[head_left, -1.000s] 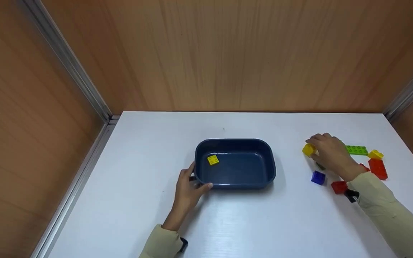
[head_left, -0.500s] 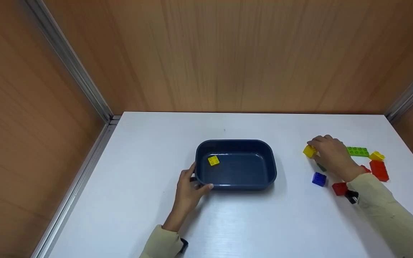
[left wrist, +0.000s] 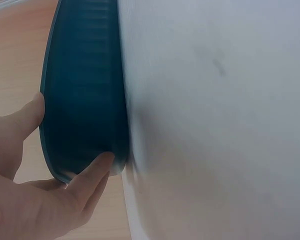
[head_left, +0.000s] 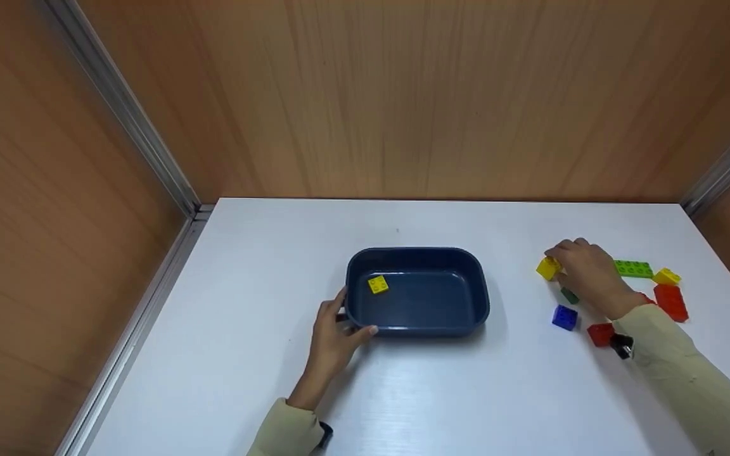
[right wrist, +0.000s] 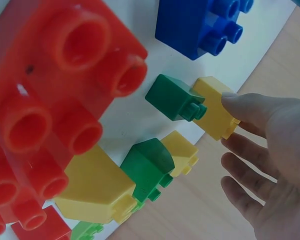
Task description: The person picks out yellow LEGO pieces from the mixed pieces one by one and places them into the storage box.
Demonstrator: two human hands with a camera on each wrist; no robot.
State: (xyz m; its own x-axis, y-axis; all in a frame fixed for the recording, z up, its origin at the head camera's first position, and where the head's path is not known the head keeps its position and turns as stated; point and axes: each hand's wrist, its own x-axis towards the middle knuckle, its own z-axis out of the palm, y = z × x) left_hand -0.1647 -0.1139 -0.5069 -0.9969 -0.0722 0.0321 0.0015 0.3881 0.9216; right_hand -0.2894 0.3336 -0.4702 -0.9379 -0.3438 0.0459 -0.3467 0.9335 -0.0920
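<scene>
My left hand (head_left: 330, 342) grips the near left corner of a dark blue rectangular dish (head_left: 416, 331), thumb at the front rim and fingers along its left side. In the left wrist view, the thumb touches the dish's edge (left wrist: 85, 90) while a finger lies against its wall. One small yellow toy brick (head_left: 377, 285) lies inside the dish. At the right of the table, my right hand (head_left: 587, 272) pinches another yellow toy brick (head_left: 548, 268) between thumb and fingers. The right wrist view has this yellow brick (right wrist: 210, 105) right beside a dark green brick (right wrist: 169, 97).
Around my right hand and forearm lie a blue brick (head_left: 564, 317), a red brick (head_left: 601, 334), a flat light green brick (head_left: 633, 268), a yellow brick (head_left: 666, 276) and a larger red brick (head_left: 672, 302). A wooden panel (head_left: 403, 101) rises behind the white table (head_left: 263, 253).
</scene>
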